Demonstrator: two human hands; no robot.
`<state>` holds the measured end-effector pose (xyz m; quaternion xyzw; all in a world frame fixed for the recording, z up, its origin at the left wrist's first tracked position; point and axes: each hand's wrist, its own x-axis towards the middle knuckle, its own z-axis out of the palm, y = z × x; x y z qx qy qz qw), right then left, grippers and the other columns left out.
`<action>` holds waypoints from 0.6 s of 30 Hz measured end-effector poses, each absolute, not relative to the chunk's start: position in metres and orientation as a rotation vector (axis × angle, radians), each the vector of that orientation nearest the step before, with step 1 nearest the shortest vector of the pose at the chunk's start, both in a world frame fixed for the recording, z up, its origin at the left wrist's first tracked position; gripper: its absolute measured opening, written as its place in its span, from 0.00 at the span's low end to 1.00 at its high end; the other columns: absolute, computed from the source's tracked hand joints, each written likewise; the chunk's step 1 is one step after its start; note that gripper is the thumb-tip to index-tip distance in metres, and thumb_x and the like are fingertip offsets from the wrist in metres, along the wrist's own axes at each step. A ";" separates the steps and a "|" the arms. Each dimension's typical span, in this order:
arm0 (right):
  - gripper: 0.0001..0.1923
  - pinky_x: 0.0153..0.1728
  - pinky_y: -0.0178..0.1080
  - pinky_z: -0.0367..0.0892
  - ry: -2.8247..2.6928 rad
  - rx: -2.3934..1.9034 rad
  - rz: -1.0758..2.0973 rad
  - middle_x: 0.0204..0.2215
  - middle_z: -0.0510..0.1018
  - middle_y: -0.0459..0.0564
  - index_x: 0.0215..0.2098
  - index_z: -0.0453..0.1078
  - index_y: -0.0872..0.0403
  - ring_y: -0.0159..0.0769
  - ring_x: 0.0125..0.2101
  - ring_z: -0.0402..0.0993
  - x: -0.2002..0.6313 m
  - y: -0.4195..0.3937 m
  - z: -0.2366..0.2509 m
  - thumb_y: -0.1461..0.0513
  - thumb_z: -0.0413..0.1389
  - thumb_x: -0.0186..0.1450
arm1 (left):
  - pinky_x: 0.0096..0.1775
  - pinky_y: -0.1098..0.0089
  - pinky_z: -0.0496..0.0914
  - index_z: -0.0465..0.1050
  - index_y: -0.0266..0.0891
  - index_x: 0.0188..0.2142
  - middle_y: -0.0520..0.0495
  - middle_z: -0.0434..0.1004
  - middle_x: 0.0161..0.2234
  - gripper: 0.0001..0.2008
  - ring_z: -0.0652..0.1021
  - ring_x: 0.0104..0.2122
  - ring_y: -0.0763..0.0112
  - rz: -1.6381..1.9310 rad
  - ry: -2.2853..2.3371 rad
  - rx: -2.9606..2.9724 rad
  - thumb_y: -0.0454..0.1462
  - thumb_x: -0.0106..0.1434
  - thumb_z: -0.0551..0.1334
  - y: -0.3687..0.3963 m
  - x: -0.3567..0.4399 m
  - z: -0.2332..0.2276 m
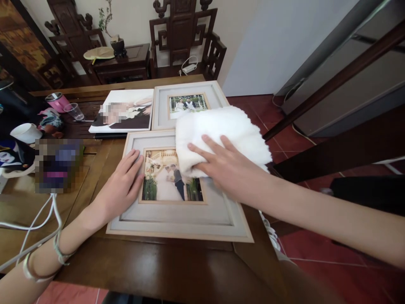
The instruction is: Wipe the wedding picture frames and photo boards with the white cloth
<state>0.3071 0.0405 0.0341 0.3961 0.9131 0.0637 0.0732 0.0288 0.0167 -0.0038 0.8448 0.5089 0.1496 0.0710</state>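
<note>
A picture frame (177,220) with a pale grey mat and light wood edging lies flat on the wooden table, its photo (167,179) showing a couple in wedding clothes. Flat on the frame's left side rests my left hand (122,185), fingers stretched out beside the photo. My right hand (224,164) holds a fluffy white cloth (228,131), with its fingers over the top and its thumb at the near edge. The cloth covers the frame's upper right part and overlaps a second frame (161,105) behind it.
A photo panel (126,124) lies left of the second frame. Further left are a pink mug (58,102), a clear plastic cup (75,111), a white cup (25,133) and white cables (53,211). The table (164,261) ends at the right, above red floor tiles.
</note>
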 end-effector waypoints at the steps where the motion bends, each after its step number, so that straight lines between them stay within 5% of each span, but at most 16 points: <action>1: 0.21 0.57 0.67 0.56 2.743 1.175 0.168 0.66 0.59 0.60 0.47 0.77 0.58 0.69 0.64 0.52 0.306 0.035 0.032 0.74 0.57 0.56 | 0.66 0.51 0.53 0.58 0.31 0.65 0.33 0.56 0.67 0.25 0.55 0.68 0.54 0.448 1.531 2.536 0.40 0.72 0.47 0.017 0.029 -0.004; 10: 0.07 0.44 0.62 0.69 3.066 1.098 -0.019 0.57 0.73 0.55 0.34 0.79 0.47 0.64 0.52 0.71 0.299 -0.069 0.026 0.58 0.58 0.61 | 0.66 0.53 0.53 0.58 0.27 0.64 0.31 0.57 0.66 0.25 0.55 0.68 0.54 0.464 1.525 2.567 0.40 0.72 0.48 0.017 0.029 -0.006; 14: 0.10 0.48 0.55 0.71 3.144 1.017 -0.138 0.60 0.71 0.50 0.36 0.78 0.45 0.54 0.54 0.71 0.297 -0.082 0.034 0.61 0.54 0.64 | 0.66 0.52 0.53 0.58 0.28 0.64 0.31 0.57 0.66 0.25 0.55 0.68 0.53 0.466 1.523 2.561 0.40 0.72 0.48 0.016 0.029 -0.005; 18: 0.09 0.50 0.64 0.68 3.064 1.073 -0.086 0.60 0.70 0.55 0.37 0.80 0.48 0.64 0.56 0.67 0.291 -0.057 0.027 0.62 0.58 0.61 | 0.66 0.51 0.54 0.59 0.28 0.64 0.31 0.56 0.66 0.25 0.55 0.68 0.54 0.460 1.528 2.573 0.40 0.72 0.47 0.016 0.028 -0.006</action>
